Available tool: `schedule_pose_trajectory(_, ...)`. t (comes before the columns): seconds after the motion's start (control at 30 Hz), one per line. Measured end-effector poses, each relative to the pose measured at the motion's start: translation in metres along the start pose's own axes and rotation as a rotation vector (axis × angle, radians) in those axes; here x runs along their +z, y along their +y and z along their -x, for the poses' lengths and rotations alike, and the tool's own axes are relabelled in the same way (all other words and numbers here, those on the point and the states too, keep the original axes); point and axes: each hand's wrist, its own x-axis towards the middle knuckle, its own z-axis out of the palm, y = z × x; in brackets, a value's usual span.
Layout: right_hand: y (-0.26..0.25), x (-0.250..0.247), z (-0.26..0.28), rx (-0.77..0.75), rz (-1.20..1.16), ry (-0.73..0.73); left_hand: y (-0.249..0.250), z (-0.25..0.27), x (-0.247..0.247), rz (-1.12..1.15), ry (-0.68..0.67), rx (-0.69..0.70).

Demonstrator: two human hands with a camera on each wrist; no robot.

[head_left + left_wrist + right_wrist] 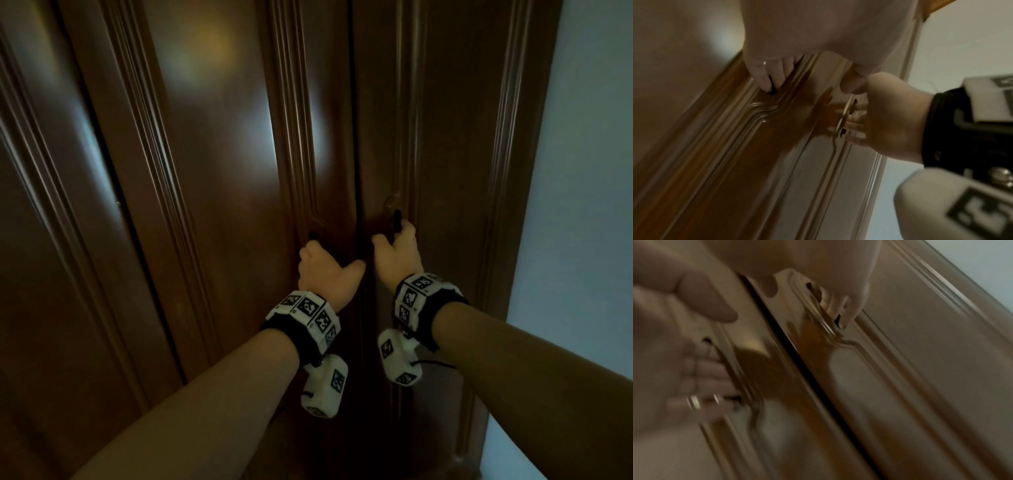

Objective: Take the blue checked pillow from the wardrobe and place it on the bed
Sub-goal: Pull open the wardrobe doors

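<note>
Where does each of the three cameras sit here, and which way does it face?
Head: worn on the head, looking forward and down at the dark wardrobe doors; both forearms, left hand and right hand show.
Left wrist: looks along the left hand at its handle; the right hand shows too.
Right wrist: looks along the right hand at its handle.
Shared: both wrist views show both hands and the doors.

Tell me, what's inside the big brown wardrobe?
Nothing inside shows yet. The wardrobe doors are almost shut, so any pillow is hidden. The left hand and right hand each grip a door handle.
</note>
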Motion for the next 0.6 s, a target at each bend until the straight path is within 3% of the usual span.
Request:
schedule_pose_trajectory(0.1,-0.002,-0.003,-0.004,0.107,-0.16,0.023,0.002,0.002,-0.008,0.127,-0.05,-0.07)
schedule_pose_trajectory(0.27,0.006,-0.012,0.004,0.085,-0.209,0.121,0.006,0.01,-0.024,0.287,-0.117,-0.157)
schedule_pose_trajectory(0.43,0.002,-0.039,0.028,0.072,-0.157,0.101,0.008,0.034,-0.031,0.288,-0.089,-0.164)
schedule_pose_trajectory(0.6,-0.002,-0.076,0.052,0.097,-0.044,0.075,0.012,0.068,-0.042,0.14,-0.035,-0.137)
